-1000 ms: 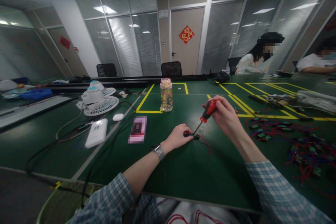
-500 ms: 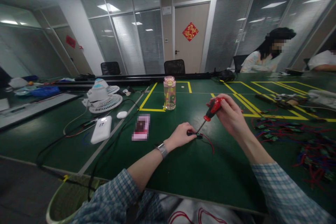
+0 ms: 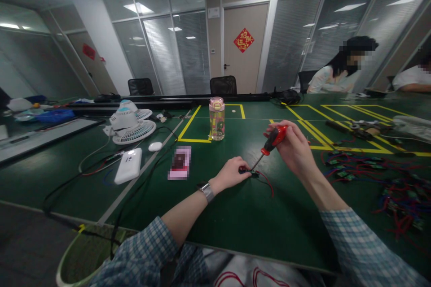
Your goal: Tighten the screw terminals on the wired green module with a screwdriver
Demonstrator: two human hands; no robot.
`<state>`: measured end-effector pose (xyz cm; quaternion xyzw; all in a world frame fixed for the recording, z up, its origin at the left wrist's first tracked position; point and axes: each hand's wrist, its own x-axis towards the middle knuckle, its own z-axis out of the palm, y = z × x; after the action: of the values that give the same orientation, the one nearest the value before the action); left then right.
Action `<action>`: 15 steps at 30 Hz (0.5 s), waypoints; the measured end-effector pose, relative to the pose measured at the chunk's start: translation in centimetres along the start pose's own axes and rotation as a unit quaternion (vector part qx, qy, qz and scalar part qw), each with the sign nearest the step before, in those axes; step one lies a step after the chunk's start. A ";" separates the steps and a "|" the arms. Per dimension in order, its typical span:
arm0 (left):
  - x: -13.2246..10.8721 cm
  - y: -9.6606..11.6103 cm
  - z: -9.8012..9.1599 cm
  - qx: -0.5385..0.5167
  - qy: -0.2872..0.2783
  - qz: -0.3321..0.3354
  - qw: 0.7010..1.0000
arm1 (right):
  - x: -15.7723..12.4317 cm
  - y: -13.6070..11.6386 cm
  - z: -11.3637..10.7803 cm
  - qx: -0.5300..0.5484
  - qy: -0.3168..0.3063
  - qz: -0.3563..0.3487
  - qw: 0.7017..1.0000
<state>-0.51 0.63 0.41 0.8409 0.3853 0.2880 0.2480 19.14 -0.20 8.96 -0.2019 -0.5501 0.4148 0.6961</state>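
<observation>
My right hand (image 3: 293, 147) is closed around the red and black handle of a screwdriver (image 3: 271, 140), held tilted with its tip down on a small dark part (image 3: 253, 173) on the green table (image 3: 235, 215). My left hand (image 3: 232, 172) pinches that part and holds it against the table. A thin red wire (image 3: 267, 180) curls away from the part towards the right. A metal watch sits on my left wrist.
A drink bottle (image 3: 216, 118) stands behind my hands. A pink phone (image 3: 180, 162), a white power bank (image 3: 128, 165), a mouse and a small fan (image 3: 129, 123) lie to the left. Heaps of red-wired small boards (image 3: 397, 193) cover the right. Two other people sit far right.
The view has shifted slightly. Both hands stay on the part and the screwdriver in nearly the same pose.
</observation>
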 end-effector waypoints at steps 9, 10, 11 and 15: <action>0.0 0.0 -0.2 0.010 -0.012 -0.008 1.000 | 0.1 -0.3 -0.1 -0.020 0.005 0.024 0.999; 0.0 0.0 -0.1 0.011 -0.012 -0.007 1.000 | 0.1 -0.3 0.0 -0.015 -0.001 0.023 1.000; 0.0 -0.1 -0.1 0.011 -0.012 -0.005 1.000 | 0.1 -0.3 0.0 -0.012 -0.004 0.019 1.000; 0.1 -0.2 0.0 0.013 -0.006 -0.001 1.000 | 0.2 0.0 -0.5 -0.028 0.001 0.000 1.000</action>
<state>-0.55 0.79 0.29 0.8454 0.3886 0.2773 0.2397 19.60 0.00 8.94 -0.2216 -0.5607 0.3993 0.6907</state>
